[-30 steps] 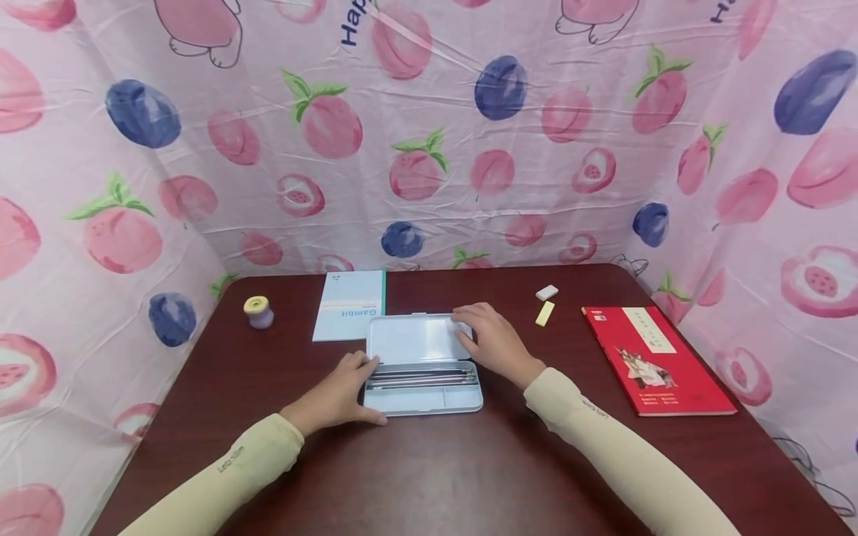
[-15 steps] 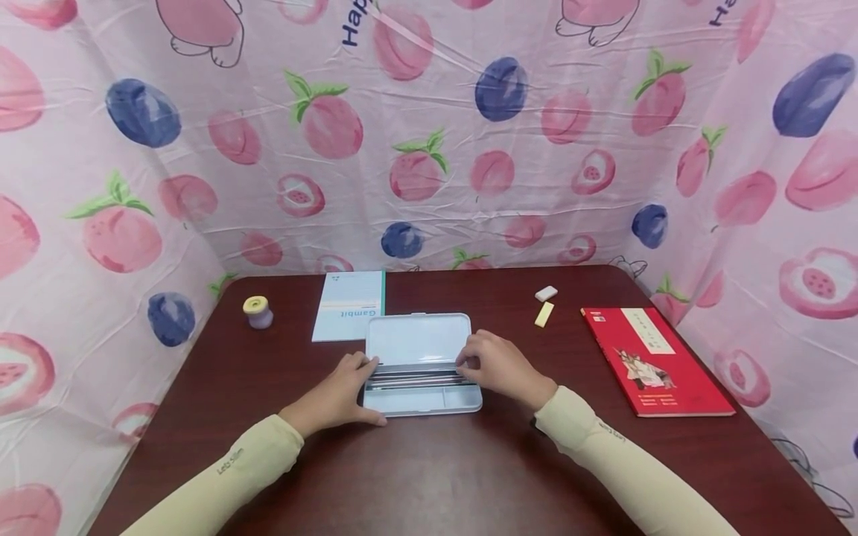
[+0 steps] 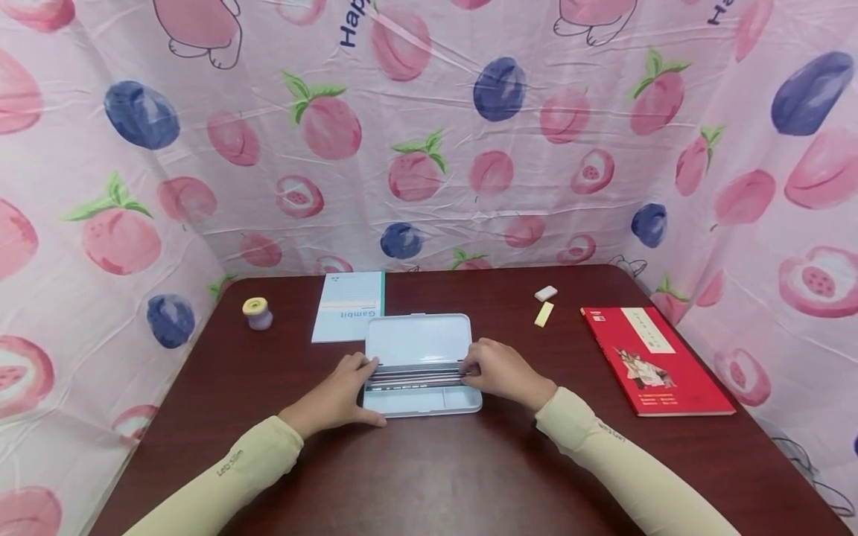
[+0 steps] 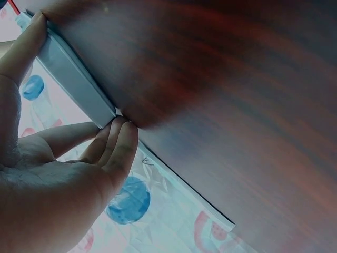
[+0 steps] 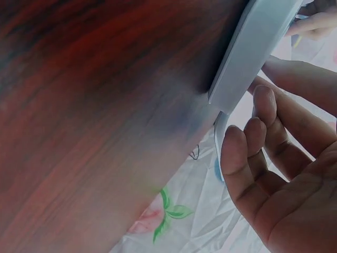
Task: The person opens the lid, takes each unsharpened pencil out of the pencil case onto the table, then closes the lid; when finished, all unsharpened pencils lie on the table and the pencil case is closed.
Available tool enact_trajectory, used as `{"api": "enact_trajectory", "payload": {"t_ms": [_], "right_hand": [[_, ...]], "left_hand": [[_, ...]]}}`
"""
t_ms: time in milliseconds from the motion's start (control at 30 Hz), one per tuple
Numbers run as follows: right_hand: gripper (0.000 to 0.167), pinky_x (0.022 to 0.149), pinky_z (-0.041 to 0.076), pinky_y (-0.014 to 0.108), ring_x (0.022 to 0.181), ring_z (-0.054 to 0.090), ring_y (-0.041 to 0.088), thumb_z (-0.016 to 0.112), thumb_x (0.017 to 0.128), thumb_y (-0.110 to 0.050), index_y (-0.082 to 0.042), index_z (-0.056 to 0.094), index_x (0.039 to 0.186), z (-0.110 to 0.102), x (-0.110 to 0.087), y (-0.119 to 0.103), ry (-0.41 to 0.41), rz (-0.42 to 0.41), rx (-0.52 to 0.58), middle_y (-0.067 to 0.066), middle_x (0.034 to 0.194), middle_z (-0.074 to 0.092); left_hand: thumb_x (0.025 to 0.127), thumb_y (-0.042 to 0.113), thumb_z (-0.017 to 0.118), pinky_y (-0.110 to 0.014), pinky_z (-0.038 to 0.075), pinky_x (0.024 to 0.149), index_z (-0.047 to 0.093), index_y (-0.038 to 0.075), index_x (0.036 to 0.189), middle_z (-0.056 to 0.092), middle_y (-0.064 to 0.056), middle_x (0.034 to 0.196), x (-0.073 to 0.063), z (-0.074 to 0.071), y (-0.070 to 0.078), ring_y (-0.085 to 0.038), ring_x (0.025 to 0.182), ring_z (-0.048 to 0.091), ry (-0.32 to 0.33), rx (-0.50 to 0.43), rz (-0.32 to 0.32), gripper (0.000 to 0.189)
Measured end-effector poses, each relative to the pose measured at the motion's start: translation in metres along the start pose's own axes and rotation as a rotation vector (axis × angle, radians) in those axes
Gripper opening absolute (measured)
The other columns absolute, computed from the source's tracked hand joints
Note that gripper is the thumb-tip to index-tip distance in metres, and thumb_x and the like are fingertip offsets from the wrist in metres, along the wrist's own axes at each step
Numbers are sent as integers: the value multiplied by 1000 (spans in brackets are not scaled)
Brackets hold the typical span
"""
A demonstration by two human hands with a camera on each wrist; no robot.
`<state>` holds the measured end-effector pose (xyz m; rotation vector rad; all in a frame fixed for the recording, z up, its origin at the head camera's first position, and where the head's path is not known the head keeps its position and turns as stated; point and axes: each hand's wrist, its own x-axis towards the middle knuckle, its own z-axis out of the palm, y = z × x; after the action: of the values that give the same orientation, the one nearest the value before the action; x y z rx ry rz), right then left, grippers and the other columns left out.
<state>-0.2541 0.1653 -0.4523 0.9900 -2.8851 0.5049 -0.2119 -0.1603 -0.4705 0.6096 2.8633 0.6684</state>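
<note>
A pale blue pencil case (image 3: 424, 402) lies with its lid (image 3: 418, 339) swung back on the table. Several pencils (image 3: 415, 377) lie lengthwise in its rear compartment. My left hand (image 3: 335, 394) spans the case's left end, thumb at the front corner and fingers at the back by the hinge; the left wrist view shows these fingertips against the case (image 4: 79, 84). My right hand (image 3: 503, 372) is over the right end, with curled thumb and forefinger pinching at the pencils' ends; its fingertips are partly hidden. In the right wrist view the other fingers hang curled outside the case wall (image 5: 253, 52).
Behind the case lies a light blue notebook (image 3: 342, 305). A yellow and lilac spool-shaped object (image 3: 258, 313) stands at the left. At the right are a white eraser (image 3: 546, 292), a yellow strip (image 3: 544, 314) and a red book (image 3: 653, 361). Patterned cloth (image 3: 429, 149) surrounds the table.
My right hand has come down from the lid's right edge to the pencils' right ends, its fingers curling in. The front pencil has shifted slightly. My left hand stays put.
</note>
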Motion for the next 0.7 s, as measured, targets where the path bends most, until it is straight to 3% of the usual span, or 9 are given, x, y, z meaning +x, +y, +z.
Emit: {"api": "enact_trajectory", "payload": {"t_ms": [200,533,700], "right_hand": [[6,65,45,23,73,49,8,86,84,-10,-16,84,85,-1,6,1,-31,16,13,-8,74,62],[14,63,47,24,65,52,8,84,87,-6,-14,77,78,-5,18,3,-173,87,120,-6,66,60],[13,63,47,24,64,51,9,83,87,-5,-13,77,79,-5,18,3,-184,75,132,-5,65,59]], "left_hand": [[73,51,97,-42,53,107,45,2,160,55,-15,144,1,0,-1,-25,125,48,1,1,-6,113],[73,50,98,-43,54,107,46,2,160,55,-15,144,0,0,0,-25,125,48,6,-7,-5,113],[73,50,98,-43,54,108,46,2,160,55,-15,145,0,0,0,-25,126,48,3,-7,-13,112]]}}
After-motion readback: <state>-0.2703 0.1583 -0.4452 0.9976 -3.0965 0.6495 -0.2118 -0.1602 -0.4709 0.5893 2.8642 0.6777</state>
